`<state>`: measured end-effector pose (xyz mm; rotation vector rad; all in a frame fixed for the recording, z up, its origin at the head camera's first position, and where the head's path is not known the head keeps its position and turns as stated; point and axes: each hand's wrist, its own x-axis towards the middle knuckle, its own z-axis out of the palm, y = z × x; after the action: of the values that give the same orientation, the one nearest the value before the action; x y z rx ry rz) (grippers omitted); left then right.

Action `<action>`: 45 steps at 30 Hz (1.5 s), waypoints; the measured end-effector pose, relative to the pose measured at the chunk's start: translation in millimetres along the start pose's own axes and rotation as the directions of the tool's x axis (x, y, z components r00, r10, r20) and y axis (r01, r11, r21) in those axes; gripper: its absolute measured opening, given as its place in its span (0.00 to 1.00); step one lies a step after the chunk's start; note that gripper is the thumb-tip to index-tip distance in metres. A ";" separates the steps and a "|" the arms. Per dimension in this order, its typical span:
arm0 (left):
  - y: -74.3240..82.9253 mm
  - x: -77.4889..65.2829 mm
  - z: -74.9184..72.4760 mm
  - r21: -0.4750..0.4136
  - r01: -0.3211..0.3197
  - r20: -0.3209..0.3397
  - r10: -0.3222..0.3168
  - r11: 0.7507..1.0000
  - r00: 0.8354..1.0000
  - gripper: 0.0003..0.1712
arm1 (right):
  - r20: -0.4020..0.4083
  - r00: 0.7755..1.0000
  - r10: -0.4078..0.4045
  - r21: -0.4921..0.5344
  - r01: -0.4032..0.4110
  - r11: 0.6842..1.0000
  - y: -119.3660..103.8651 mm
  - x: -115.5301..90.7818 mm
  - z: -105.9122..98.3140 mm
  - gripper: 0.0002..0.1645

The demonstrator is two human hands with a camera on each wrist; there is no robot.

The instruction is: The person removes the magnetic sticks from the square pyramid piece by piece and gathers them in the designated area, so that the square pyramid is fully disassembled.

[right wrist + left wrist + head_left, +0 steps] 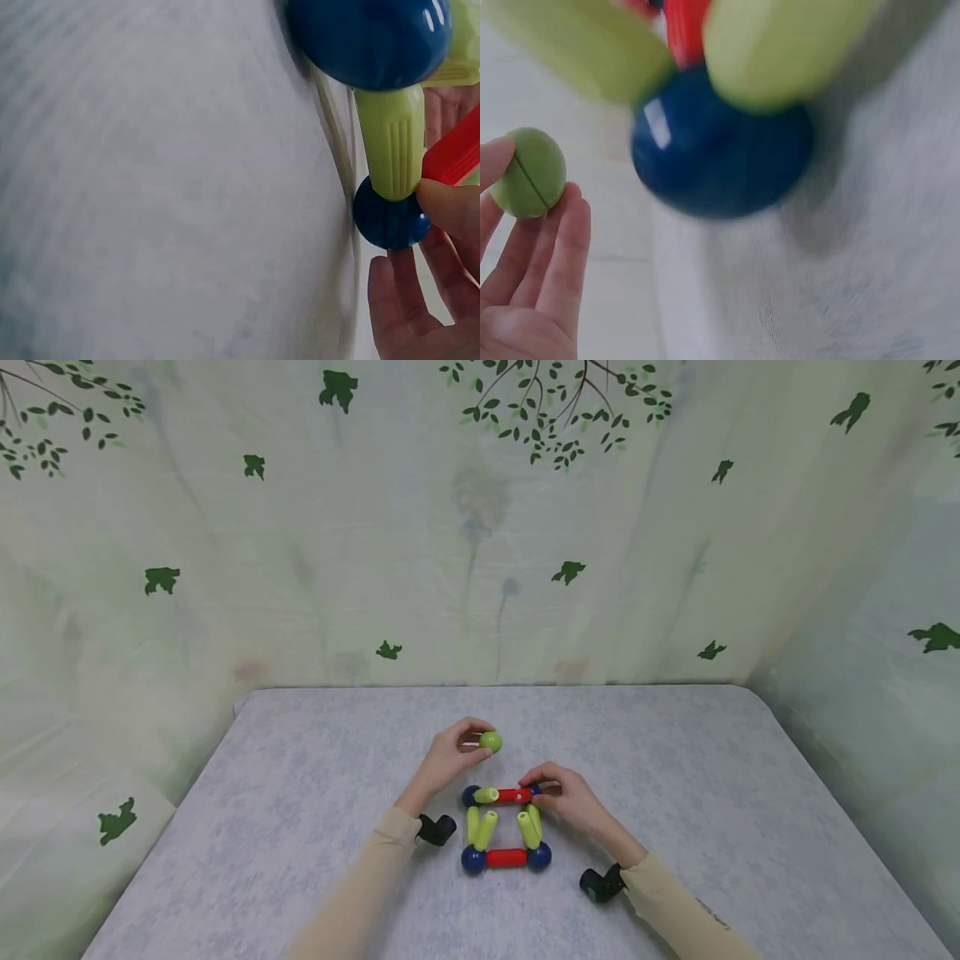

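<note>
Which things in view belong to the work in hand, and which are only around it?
In the work:
Green ball, pinched by the left hand
Blue balls, red rods and yellow-green rods, joined together; the right hand grips one ball

Only around:
Black wrist cameras
Table
Leaf-patterned backdrop

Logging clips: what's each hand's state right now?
Left hand: pinching a glossy green ball.
Right hand: gripping a glossy dark-blue ball joined to a ribbed yellow-green rod.
</note>
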<state>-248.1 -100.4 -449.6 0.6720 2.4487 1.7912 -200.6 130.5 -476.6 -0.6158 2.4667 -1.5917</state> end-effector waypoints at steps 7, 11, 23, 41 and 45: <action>-24.6 31.1 -5.4 0.031 0.113 0.008 -0.114 0.993 0.993 0.18 | 0.035 0.999 0.033 0.034 -0.035 0.999 4.2 -4.2 -5.7 0.15; -31.5 44.0 -5.3 0.105 0.166 0.012 -0.168 0.980 0.986 0.18 | 0.047 0.997 0.057 0.050 -0.059 0.997 5.8 -4.1 -6.7 0.14; -47.4 63.8 0.7 0.202 0.191 -0.042 -0.186 0.961 0.982 0.14 | 0.058 0.991 0.119 0.059 -0.123 0.991 10.2 -5.4 -5.8 0.14; -15.3 0.7 -22.3 0.098 0.029 0.239 -0.052 0.995 0.970 0.14 | 0.040 0.988 0.148 0.037 -0.150 0.988 10.4 -3.7 -4.6 0.15; -4.7 -26.3 -17.1 0.147 -0.008 0.374 -0.048 0.989 0.926 0.13 | 0.046 0.988 0.145 0.035 -0.147 0.989 10.5 -3.3 -4.1 0.15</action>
<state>-230.5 -126.4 -454.0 0.9021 2.3233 1.3299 -201.8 139.0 -484.6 -0.4474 2.3842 -1.5491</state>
